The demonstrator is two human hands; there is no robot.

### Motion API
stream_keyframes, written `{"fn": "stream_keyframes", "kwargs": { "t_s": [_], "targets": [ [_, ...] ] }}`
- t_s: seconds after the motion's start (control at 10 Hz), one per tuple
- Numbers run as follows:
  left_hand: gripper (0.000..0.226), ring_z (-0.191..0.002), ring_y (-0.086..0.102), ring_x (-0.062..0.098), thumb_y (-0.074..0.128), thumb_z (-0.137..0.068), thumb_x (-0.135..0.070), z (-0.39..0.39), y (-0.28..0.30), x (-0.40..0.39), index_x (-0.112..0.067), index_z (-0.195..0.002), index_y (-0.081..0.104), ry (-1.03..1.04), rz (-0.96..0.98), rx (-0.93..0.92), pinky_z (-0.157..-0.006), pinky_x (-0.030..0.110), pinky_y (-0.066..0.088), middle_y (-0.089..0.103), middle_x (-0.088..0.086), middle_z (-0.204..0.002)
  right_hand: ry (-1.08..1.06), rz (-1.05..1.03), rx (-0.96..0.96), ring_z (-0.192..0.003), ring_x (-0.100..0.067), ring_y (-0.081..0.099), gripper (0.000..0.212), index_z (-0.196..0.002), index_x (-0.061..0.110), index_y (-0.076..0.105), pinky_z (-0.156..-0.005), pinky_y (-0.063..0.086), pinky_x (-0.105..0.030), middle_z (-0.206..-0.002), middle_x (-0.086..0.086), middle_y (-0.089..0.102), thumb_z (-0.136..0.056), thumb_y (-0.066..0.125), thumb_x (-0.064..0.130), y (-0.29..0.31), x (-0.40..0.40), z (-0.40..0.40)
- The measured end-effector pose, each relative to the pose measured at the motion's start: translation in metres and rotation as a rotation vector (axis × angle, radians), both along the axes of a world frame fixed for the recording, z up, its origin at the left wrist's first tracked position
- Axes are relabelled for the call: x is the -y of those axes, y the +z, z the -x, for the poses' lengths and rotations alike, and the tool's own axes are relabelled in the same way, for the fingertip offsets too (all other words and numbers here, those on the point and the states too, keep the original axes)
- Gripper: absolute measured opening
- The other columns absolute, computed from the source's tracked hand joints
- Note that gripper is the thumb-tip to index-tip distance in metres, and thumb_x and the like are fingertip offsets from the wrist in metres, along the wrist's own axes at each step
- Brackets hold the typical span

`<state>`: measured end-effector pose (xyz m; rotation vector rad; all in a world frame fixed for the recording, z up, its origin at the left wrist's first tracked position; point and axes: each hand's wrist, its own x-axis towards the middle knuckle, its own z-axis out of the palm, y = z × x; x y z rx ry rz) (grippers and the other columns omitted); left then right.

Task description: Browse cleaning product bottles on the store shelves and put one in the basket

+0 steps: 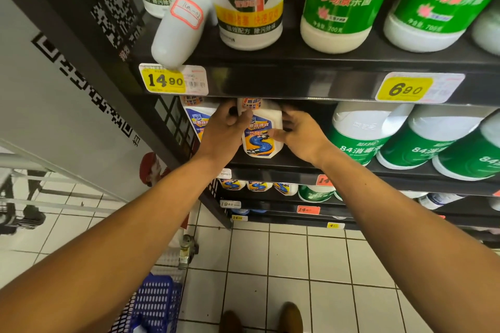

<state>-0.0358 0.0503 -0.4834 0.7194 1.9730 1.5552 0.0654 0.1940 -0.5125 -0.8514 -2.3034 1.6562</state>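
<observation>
I have both arms stretched out to the second shelf (297,165) from the top, where a white drain-cleaner bottle (262,130) with a blue S-shaped pipe on its label stands at the shelf's front edge, its neck tucked under the shelf above. My left hand (224,130) wraps the bottle's left shoulder, fingers curled round near the neck and covering part of the label. My right hand (300,134) grips the bottle's right side, thumb laid across the label and the other fingers bent round the far side. A matching bottle (198,121) stands just to the left of it, partly hidden behind my left hand. To the right on the same shelf sit green-labelled disinfectant bottles (359,138), leaning in the wide view. On the top shelf (297,81) I see white bottles with a red and green logo (250,0), more green 84 bottles (346,0), and one plain white bottle (181,21) tipped over with its end hanging past the edge above a yellow 14.90 price tag (167,80); a 6.90 tag (408,88) sits further right. The blue basket (155,303) is down on the tiled floor (297,265) at the lower left, well apart from the bottle, beside my shoes (259,319).
</observation>
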Motion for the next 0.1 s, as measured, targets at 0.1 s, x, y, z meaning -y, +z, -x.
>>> {"fn": "stream_keyframes", "kwargs": {
  "t_s": [0.1],
  "targets": [
    [0.014, -0.082, 0.064, -0.012, 0.054, -0.1, -0.023, -0.0046, 0.0035, 0.0103, -0.034, -0.107, 0.05, -0.013, -0.001, 0.125, -0.074, 0.024, 0.055, 0.064, -0.023, -0.097, -0.031, -0.012, 0.03, -0.134, -0.023, 0.051, 0.068, -0.149, 0.015, 0.04, -0.11, 0.045, -0.04, -0.147, -0.009, 0.052, -0.089, 0.072, 0.012, 0.0074, 0.0044, -0.0069]
  ]
}}
